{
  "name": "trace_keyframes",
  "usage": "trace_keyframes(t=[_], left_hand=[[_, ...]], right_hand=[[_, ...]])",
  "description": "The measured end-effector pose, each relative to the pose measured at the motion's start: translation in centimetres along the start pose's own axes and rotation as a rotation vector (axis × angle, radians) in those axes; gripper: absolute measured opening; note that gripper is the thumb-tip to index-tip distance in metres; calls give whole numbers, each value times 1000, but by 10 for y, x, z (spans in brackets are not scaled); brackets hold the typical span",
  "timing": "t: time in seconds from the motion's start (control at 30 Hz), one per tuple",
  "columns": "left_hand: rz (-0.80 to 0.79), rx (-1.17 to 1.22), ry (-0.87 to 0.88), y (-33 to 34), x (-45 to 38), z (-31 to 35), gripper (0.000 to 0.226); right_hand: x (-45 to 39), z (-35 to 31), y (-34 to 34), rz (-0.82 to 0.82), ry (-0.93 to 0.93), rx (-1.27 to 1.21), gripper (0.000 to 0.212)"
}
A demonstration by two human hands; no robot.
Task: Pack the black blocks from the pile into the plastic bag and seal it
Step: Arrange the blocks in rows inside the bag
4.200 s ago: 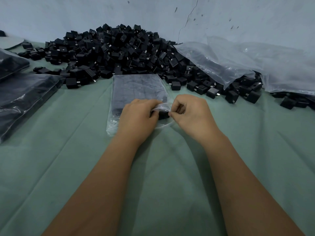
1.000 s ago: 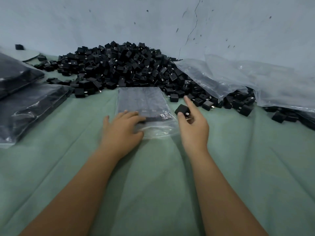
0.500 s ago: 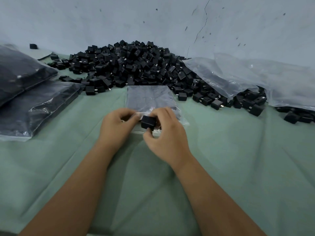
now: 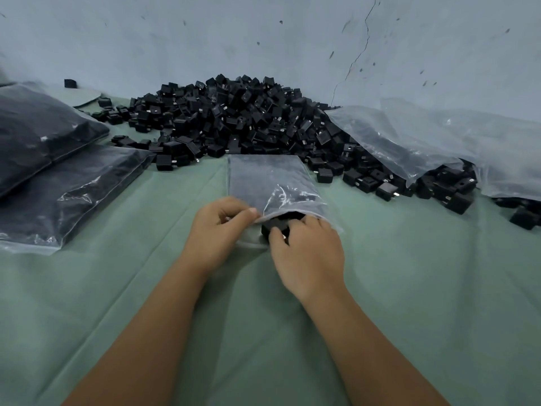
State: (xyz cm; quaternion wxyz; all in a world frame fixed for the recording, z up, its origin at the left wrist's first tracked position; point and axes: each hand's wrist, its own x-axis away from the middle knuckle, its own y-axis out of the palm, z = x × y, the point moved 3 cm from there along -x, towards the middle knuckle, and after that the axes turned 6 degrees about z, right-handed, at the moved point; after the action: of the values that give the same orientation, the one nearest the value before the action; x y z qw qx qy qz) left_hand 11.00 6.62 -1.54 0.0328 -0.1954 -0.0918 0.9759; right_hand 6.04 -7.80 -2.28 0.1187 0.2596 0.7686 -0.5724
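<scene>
Down at the mouth of the plastic bag (image 4: 272,183), much is hard to read: the fingertips of the right hand (image 4: 307,253) are tucked under the raised upper film, and the black block (image 4: 275,227) it pushes in shows only as a dark corner between thumb and fingers. The right hand is curled round that block, palm down, wrist bent left toward the opening. The left hand (image 4: 218,230) pinches the upper lip of the bag between thumb and forefinger and lifts it, its other fingers folded beneath and out of sight. Both bare forearms run in from the near edge, the elbows cut off.

The bag lies flat on the green cloth (image 4: 409,288), its mouth toward the near side; the frosted film blurs the dark contents, so single blocks inside cannot be counted. Its far end touches the pile of black blocks (image 4: 234,121), heaped against the pale wall (image 4: 263,33). To the right, empty clear bags (image 4: 439,142) drape over part of the pile and hide the blocks beneath. To the left lie filled bags (image 4: 58,186), stacked, cut off by the frame's edge.
</scene>
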Motion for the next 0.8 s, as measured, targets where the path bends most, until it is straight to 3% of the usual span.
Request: trace_keyframes(t=[0.1, 0.3, 0.47, 0.63, 0.8], left_hand=[[51, -44, -78, -4, -2, -3, 34], [93, -396, -126, -2, -5, -10, 30], [242, -74, -294, -14, -21, -14, 20], [375, -227, -294, -31, -29, -26, 16], [305, -370, -274, -27, -26, -31, 16]], right_hand=[[0, 2, -5, -22, 32, -141, 17], [1, 4, -9, -134, 87, -459, 10], [1, 6, -8, -149, 3, -465, 9], [-1, 6, -8, -147, -81, -447, 24], [-1, 2, -5, -194, -136, -462, 24]])
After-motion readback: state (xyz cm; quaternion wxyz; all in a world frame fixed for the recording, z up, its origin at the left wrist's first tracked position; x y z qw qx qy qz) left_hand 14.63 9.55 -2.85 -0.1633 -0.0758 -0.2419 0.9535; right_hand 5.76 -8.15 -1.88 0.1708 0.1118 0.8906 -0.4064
